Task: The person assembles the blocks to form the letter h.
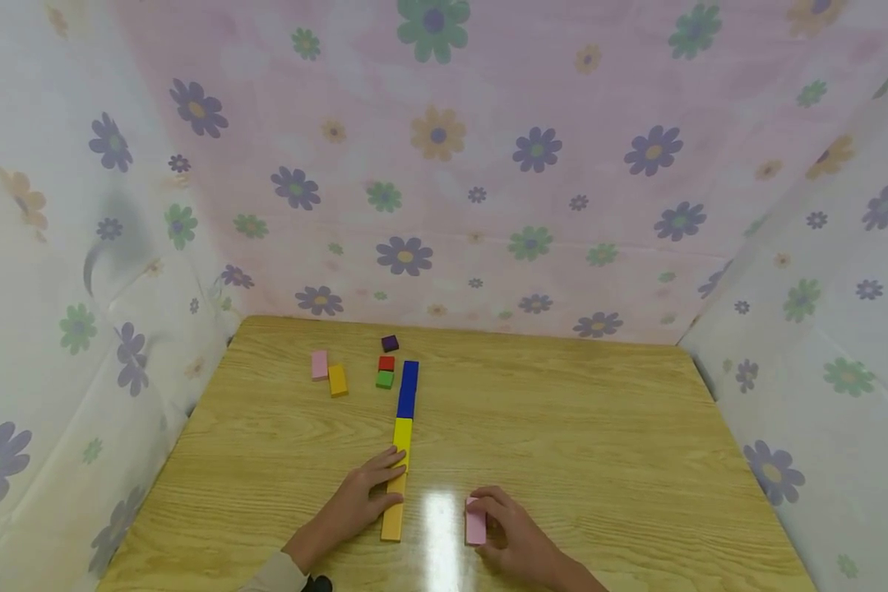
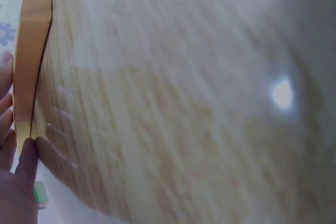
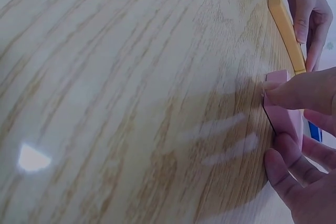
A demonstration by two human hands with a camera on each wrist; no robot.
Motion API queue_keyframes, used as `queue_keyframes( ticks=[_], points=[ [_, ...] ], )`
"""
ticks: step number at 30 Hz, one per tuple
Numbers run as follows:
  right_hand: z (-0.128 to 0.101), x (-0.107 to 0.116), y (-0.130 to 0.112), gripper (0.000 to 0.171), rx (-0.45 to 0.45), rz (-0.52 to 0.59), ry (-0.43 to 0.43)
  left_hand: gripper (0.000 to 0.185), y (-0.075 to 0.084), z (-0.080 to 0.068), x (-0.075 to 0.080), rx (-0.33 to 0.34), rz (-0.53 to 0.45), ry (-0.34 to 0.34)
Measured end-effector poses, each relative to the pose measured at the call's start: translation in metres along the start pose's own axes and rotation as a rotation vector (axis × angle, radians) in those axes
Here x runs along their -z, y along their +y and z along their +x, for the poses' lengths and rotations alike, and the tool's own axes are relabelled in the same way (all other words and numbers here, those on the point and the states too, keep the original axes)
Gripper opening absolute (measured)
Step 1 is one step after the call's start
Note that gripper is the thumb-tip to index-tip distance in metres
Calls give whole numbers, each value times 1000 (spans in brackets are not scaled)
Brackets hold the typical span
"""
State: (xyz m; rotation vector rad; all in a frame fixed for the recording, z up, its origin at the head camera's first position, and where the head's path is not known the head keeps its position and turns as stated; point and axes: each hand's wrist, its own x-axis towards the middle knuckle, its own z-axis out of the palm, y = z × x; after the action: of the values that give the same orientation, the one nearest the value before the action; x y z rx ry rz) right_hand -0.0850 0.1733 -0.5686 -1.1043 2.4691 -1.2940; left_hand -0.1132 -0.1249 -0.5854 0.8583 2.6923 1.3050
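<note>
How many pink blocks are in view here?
2: a far-left pink block, beside the short orange block, and a near pink block held in the right hand.

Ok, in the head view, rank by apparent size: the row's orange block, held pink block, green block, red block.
1. Row's orange block
2. Held pink block, partly covered
3. Green block and red block: too alike to rank

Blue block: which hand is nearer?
Left. The left hand touches the yellow block adjoining the blue block; the right hand is farther off, to the right and nearer the wearer, holding a pink block.
</note>
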Motion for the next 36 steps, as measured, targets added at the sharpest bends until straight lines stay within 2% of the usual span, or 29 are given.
queue_keyframes(
  ticks=[4, 9, 19, 22, 36],
  points=[
    [0, 0, 2, 45, 36, -59, 12, 43, 0, 0, 0, -1, -3, -1],
    [0, 0, 1, 44, 69, -60, 17, 43, 0, -1, 0, 2, -4, -1],
    [0, 1, 0, 44, 41, -26, -3, 44, -1, -1, 0, 10, -6, 7],
    [1, 5, -2, 46, 52, -51, -4, 43, 0, 0, 0, 1, 2, 5],
    [34, 54, -15, 50, -55, -161, -23, 44, 0, -1, 1, 8, -3, 1]
  ],
)
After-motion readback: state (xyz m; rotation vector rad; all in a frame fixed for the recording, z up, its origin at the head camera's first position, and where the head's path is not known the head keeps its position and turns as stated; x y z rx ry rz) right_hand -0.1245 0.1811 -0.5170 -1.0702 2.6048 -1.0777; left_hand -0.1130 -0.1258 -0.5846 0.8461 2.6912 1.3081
